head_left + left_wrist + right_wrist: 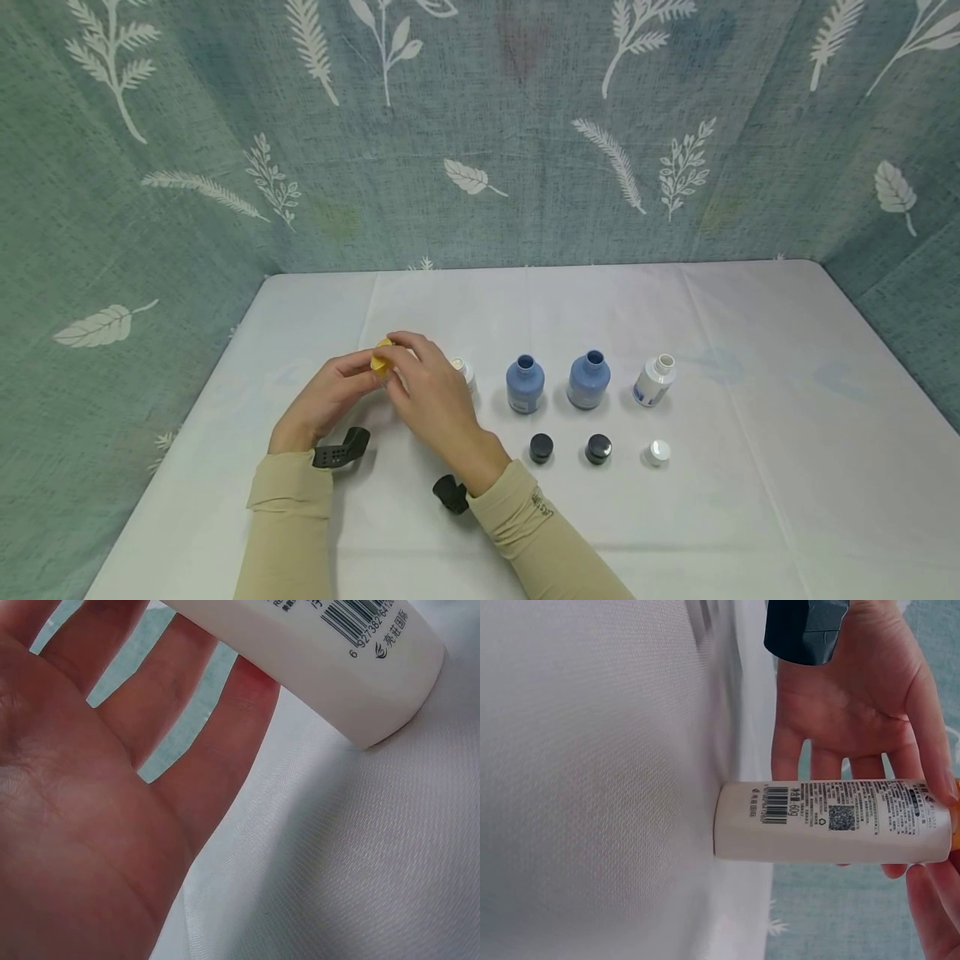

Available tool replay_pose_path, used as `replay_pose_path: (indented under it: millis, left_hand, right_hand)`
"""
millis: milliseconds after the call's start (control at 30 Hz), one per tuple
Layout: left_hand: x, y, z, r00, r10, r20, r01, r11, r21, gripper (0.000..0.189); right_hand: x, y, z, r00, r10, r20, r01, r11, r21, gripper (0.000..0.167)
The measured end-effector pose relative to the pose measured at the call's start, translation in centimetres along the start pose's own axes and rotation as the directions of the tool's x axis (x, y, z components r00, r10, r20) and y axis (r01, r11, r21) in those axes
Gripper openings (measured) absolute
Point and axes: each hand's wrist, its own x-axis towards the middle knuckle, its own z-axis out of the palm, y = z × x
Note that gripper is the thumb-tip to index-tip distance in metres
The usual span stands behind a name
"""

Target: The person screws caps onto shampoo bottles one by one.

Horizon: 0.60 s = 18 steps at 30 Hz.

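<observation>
A white plastic bottle (832, 825) with printed text and a barcode stands upright on the tablecloth, its yellow cap (381, 360) at the top. My left hand (326, 400) holds the bottle near its upper end, thumb in front and fingers behind, as the right wrist view shows. The fingers of my right hand (435, 400) pinch the yellow cap. In the head view my hands hide the bottle's body. Just past my right hand, another white bottle (468, 379) is partly covered by it.
To the right stand two blue bottles (525, 385) and a small white bottle (655, 380), all uncapped. In front of them lie two black caps (542, 448) and a white cap (657, 452). A patterned green cloth (480, 167) rises behind the white-covered table (750, 500).
</observation>
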Motion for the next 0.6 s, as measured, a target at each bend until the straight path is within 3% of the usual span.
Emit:
replay_pose_path:
  millis: [600]
  left_hand:
    - [0.08, -0.16, -0.03, 0.999, -0.031, -0.015, 0.031, 0.999, 0.023, 0.039]
  right_hand:
    - [0.12, -0.02, 0.01, 1.000, 0.002, -0.013, -0.002, 1.000, -0.025, 0.021]
